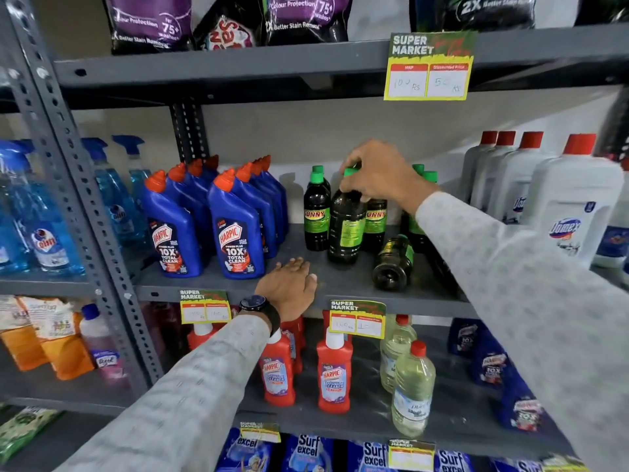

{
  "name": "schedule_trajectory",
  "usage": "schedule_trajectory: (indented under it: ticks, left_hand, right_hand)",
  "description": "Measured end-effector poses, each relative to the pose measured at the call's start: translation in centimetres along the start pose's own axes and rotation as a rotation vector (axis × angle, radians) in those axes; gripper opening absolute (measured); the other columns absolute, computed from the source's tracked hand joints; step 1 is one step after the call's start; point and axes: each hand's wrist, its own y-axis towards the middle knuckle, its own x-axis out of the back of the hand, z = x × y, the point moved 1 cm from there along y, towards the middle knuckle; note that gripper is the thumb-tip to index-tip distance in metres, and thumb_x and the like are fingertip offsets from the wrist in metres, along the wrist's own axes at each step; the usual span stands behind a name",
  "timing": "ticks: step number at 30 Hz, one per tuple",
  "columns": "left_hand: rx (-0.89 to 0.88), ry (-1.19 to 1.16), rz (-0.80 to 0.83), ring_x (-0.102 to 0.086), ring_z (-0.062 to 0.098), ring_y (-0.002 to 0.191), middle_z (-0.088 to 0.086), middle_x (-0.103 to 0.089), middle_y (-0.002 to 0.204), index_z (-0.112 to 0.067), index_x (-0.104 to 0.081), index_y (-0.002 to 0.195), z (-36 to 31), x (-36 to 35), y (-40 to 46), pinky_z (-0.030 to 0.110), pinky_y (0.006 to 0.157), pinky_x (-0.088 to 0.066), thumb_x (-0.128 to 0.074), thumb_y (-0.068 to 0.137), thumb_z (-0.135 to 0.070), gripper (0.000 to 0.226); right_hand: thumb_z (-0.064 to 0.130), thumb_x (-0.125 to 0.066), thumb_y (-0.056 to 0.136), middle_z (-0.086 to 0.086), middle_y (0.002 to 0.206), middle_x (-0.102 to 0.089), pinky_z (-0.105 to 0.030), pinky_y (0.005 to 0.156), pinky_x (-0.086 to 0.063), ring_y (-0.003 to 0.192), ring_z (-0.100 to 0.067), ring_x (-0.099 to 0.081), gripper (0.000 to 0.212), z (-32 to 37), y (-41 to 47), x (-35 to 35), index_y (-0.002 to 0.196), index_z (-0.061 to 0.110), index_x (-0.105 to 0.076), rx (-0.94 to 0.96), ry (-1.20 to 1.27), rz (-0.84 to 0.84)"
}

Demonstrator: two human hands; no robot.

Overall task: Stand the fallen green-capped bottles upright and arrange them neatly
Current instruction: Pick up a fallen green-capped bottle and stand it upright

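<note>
A dark green-capped bottle [346,226] is being gripped at its neck and shoulder by the right hand [381,175], whose fingers [354,185] are being kept closed around it from above. This gripped bottle is being held upright, or very slightly tilted, on the middle grey shelf [218,284]; whether its base is touching the shelf cannot be told.

All positions below are being given relative to the gripped bottle. A standing Sunny bottle [316,212] is being shown just beside it to the left. A second Sunny bottle [375,223] is being shown just behind it to the right, partly hidden by the hand. A fallen green-capped bottle [393,264] is being shown lying on its side near it to the right, base turned towards the camera. Blue Harpic bottles [235,233] are being shown in rows further left, and white Domex bottles [571,199] well apart to the right.

The left hand [289,287] is being rested palm down on the shelf's front edge, below and to the left, fingers [296,265] spread and holding nothing.
</note>
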Motion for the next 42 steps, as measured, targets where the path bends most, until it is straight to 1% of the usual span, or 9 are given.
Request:
schedule_trajectory:
  ticks: [8,14,19,23,25,29,32,37,42]
  left_hand:
    - [-0.011,0.025,-0.023,-0.021,0.021,0.157,0.009,-0.025,0.169,-0.008,-0.029,0.159,-0.1,0.0,-0.2,0.041,0.128,-0.014,-0.020,0.106,-0.039,0.061]
    - [-0.007,0.016,-0.051,-0.022,0.020,0.156,0.008,-0.028,0.168,-0.011,-0.031,0.158,0.2,-0.4,-0.1,0.040,0.128,-0.015,-0.021,0.106,-0.041,0.061]
    - [-0.006,0.024,-0.089,-0.026,0.019,0.155,0.006,-0.032,0.166,-0.013,-0.035,0.157,0.3,-0.9,-0.1,0.039,0.128,-0.018,-0.021,0.105,-0.042,0.061]
    - [-0.006,0.008,-0.082,-0.028,0.021,0.154,0.008,-0.033,0.166,-0.012,-0.036,0.156,0.3,-0.8,-0.1,0.040,0.127,-0.018,-0.021,0.104,-0.042,0.061]
    - [-0.004,-0.005,-0.068,-0.027,0.020,0.155,0.008,-0.032,0.166,-0.013,-0.035,0.156,0.2,-0.7,0.0,0.039,0.128,-0.018,-0.020,0.104,-0.043,0.062]
    - [0.007,0.022,-0.068,-0.027,0.020,0.155,0.008,-0.032,0.166,-0.012,-0.034,0.157,0.0,-0.5,-0.2,0.039,0.128,-0.017,-0.020,0.105,-0.041,0.061]
    - [-0.005,0.046,-0.086,-0.029,0.021,0.154,0.009,-0.034,0.165,-0.011,-0.036,0.156,0.0,-0.6,-0.2,0.039,0.127,-0.018,-0.022,0.106,-0.039,0.059]
    - [-0.003,0.032,-0.095,-0.030,0.022,0.154,0.010,-0.035,0.164,-0.010,-0.037,0.155,0.0,-0.6,-0.3,0.040,0.127,-0.019,-0.023,0.105,-0.040,0.060]
    - [-0.002,0.036,-0.095,-0.029,0.021,0.154,0.009,-0.035,0.165,-0.012,-0.038,0.155,0.2,-0.8,-0.2,0.037,0.127,-0.017,-0.023,0.105,-0.040,0.059]
  right_hand:
    - [0.022,-0.090,0.072,0.004,0.074,-0.078,-0.021,0.050,-0.049,0.047,-0.010,-0.070,0.017,0.0,3.3,-4.3,0.085,0.020,-0.080,-0.064,0.006,0.118]
    - [0.028,-0.087,0.071,-0.001,0.108,-0.077,-0.022,0.070,-0.049,0.087,-0.013,-0.068,0.038,-1.0,3.3,-4.9,0.109,0.021,-0.080,-0.062,0.045,0.065]
    - [0.031,-0.083,0.080,-0.008,0.151,-0.054,-0.038,0.108,-0.044,0.134,-0.025,-0.053,0.088,-2.0,-0.1,-6.7,0.157,0.017,-0.042,-0.067,0.358,-0.054]
    - [0.002,-0.081,0.078,-0.005,0.163,-0.038,-0.043,0.121,-0.031,0.148,-0.022,-0.038,0.115,-2.8,-4.8,-11.5,0.166,0.024,-0.010,-0.253,0.831,-0.229]
    - [-0.008,-0.079,0.073,-0.008,0.154,-0.047,-0.037,0.116,-0.036,0.140,-0.021,-0.047,0.118,-3.5,-6.5,-14.0,0.165,0.023,-0.010,-0.246,0.840,-0.196]
    - [-0.006,-0.073,0.077,-0.004,0.125,-0.064,-0.024,0.091,-0.048,0.118,-0.024,-0.062,0.079,-5.1,-7.1,-16.0,0.138,0.029,-0.037,-0.239,0.740,-0.120]
    - [0.003,-0.082,0.078,-0.006,0.127,-0.061,-0.037,0.100,-0.049,0.116,-0.024,-0.060,0.078,-5.7,-6.5,-16.3,0.144,0.018,-0.044,-0.248,0.621,-0.140]
    - [0.029,-0.094,0.070,-0.005,0.125,-0.045,-0.026,0.090,-0.040,0.106,-0.016,-0.046,0.087,-5.7,-6.6,-17.1,0.141,0.015,-0.045,-0.262,0.499,-0.184]
    - [0.017,-0.080,0.076,0.010,0.117,-0.065,-0.026,0.088,-0.050,0.104,-0.002,-0.064,0.068,-6.1,-6.4,-16.5,0.134,0.036,-0.048,-0.231,0.761,-0.131]
